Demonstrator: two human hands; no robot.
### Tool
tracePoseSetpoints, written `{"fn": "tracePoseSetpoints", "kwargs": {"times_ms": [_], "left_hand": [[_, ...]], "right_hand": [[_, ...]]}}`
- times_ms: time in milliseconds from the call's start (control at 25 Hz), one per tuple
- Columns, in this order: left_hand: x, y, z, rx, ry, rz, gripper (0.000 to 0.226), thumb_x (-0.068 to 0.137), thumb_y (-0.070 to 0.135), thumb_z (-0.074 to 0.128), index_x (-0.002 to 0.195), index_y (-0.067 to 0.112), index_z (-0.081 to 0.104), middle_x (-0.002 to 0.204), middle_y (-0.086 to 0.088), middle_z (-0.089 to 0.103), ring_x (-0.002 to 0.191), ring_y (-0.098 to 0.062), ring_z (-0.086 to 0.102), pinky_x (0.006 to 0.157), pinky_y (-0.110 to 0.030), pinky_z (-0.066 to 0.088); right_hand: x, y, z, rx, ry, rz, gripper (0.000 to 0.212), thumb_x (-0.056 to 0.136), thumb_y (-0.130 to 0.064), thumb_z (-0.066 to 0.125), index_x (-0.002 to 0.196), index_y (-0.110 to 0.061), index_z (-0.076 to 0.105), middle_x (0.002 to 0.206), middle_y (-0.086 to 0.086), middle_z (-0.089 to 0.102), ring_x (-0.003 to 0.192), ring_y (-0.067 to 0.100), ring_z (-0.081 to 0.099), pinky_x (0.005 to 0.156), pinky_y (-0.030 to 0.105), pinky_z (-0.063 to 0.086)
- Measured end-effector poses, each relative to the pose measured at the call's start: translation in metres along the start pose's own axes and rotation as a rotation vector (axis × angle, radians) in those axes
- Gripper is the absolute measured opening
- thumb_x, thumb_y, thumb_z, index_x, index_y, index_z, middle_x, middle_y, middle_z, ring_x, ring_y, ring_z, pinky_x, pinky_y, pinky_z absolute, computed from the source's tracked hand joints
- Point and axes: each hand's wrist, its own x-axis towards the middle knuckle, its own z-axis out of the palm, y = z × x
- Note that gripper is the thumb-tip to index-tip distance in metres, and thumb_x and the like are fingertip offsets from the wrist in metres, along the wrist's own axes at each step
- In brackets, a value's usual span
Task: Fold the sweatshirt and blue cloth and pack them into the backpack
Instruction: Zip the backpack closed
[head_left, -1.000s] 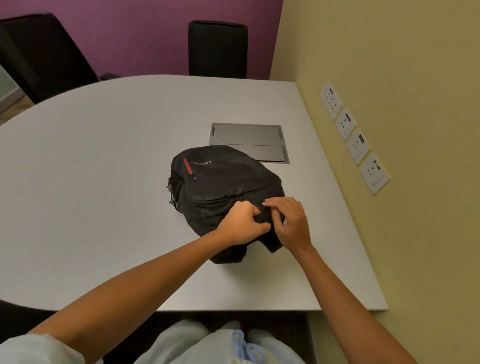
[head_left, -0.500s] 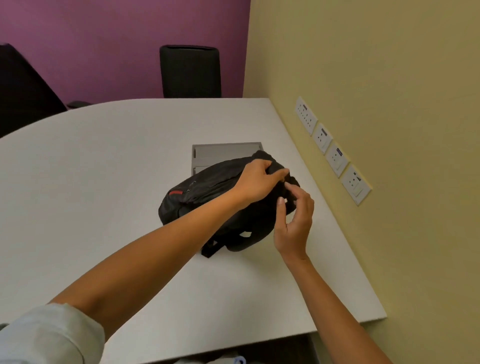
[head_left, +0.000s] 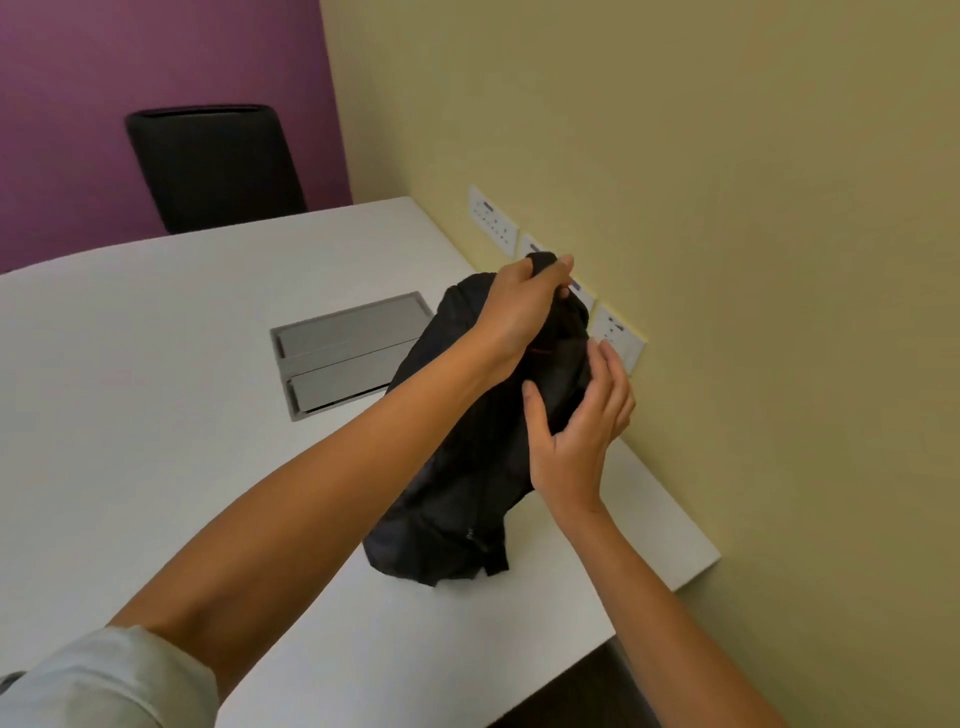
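The black backpack (head_left: 457, 499) stands tipped up on the grey table (head_left: 156, 415), close to the yellow wall. My left hand (head_left: 519, 312) grips the backpack's top handle and holds that end high. My right hand (head_left: 582, 421) is against the backpack's right side, thumb on the fabric and fingers spread and relaxed. The sweatshirt and the blue cloth are not in sight.
A grey cable hatch (head_left: 348, 353) is set into the table left of the backpack. Several wall sockets (head_left: 493, 221) line the yellow wall just behind it. A black chair (head_left: 213, 161) stands at the table's far side. The table's right edge is near my right forearm.
My left hand has lifted the backpack's top end from lying flat to nearly upright and carried it toward the wall. My right hand has followed to its right side.
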Motion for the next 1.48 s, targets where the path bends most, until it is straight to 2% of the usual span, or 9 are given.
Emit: {"fn": "tracePoseSetpoints", "kwargs": {"times_ms": [240,480,560,720,800,960,1160,1320,1480], "left_hand": [[0.002,0.001,0.029,-0.007,-0.217,-0.008,0.032,0.092,0.036,0.065,0.105,0.007,0.060,0.101,-0.006,0.061,0.104,-0.015,0.060,0.086,-0.028,0.044],[-0.001,-0.007,0.029,0.023,-0.176,-0.014,0.021,0.095,0.020,0.063,0.079,0.018,0.051,0.073,0.012,0.061,0.071,0.006,0.060,0.064,-0.013,0.046],[0.003,-0.017,0.022,0.006,-0.125,-0.011,0.010,0.095,0.023,0.063,0.100,0.016,0.057,0.091,0.010,0.065,0.085,0.004,0.061,0.075,-0.015,0.048],[0.009,-0.070,0.000,0.237,0.377,-0.025,0.048,0.083,0.053,0.064,0.126,0.036,0.049,0.124,0.013,0.058,0.124,-0.017,0.053,0.110,-0.046,0.038],[0.002,-0.107,-0.010,0.270,0.554,-0.286,0.076,0.077,0.067,0.065,0.137,0.025,0.046,0.139,0.001,0.051,0.130,-0.030,0.049,0.111,-0.056,0.035],[-0.012,-0.169,-0.009,0.107,0.518,-0.733,0.126,0.053,0.099,0.049,0.156,0.035,0.014,0.163,-0.002,0.014,0.147,-0.040,0.020,0.115,-0.065,0.024],[0.009,-0.168,0.007,0.020,0.440,-0.692,0.117,0.061,0.096,0.046,0.157,0.043,0.003,0.166,-0.005,0.007,0.150,-0.039,0.016,0.115,-0.067,0.021],[0.029,-0.191,0.025,-0.093,0.374,-0.699,0.141,0.031,0.107,0.046,0.152,0.052,-0.002,0.166,0.000,0.011,0.150,-0.037,0.018,0.114,-0.069,0.020],[0.036,-0.188,0.070,-0.075,0.265,-0.685,0.145,0.030,0.105,0.050,0.153,0.049,-0.002,0.166,-0.001,0.008,0.150,-0.037,0.018,0.115,-0.066,0.024]], "right_hand": [[-0.002,0.022,-0.012,-0.008,0.267,0.113,0.062,0.095,-0.028,0.061,0.146,-0.006,0.035,0.149,0.010,0.034,0.137,0.015,0.033,0.115,0.044,0.032],[0.003,0.034,-0.031,0.060,-0.027,0.242,0.103,0.070,-0.061,0.079,0.148,-0.019,0.027,0.146,-0.006,0.037,0.136,0.009,0.039,0.110,0.026,0.040],[0.017,0.032,-0.030,0.058,-0.077,0.302,0.106,0.063,-0.065,0.082,0.144,-0.021,0.031,0.140,-0.008,0.043,0.128,0.005,0.045,0.103,0.019,0.043],[0.049,0.041,-0.026,0.067,-0.052,0.383,0.086,0.063,-0.051,0.087,0.127,-0.016,0.041,0.119,-0.005,0.057,0.105,0.008,0.059,0.088,0.022,0.054],[0.060,0.051,-0.029,0.054,-0.024,0.382,0.066,0.068,-0.041,0.086,0.114,-0.017,0.045,0.105,-0.005,0.061,0.092,0.009,0.063,0.078,0.024,0.056],[0.067,0.072,-0.036,0.040,-0.016,0.284,0.039,0.074,-0.030,0.081,0.091,-0.022,0.046,0.075,-0.014,0.064,0.067,0.005,0.063,0.061,0.028,0.052],[0.090,0.088,-0.037,0.072,-0.077,0.104,0.027,0.077,-0.025,0.073,0.081,-0.017,0.048,0.066,0.000,0.066,0.058,0.021,0.061,0.052,0.039,0.052],[0.108,0.104,-0.049,0.079,-0.058,0.052,0.025,0.076,-0.028,0.071,0.081,-0.018,0.049,0.063,0.002,0.065,0.056,0.025,0.060,0.051,0.041,0.050],[0.124,0.136,-0.079,0.064,0.022,0.090,0.025,0.074,-0.026,0.072,0.079,-0.021,0.049,0.064,-0.004,0.066,0.055,0.023,0.061,0.053,0.042,0.050]]}}
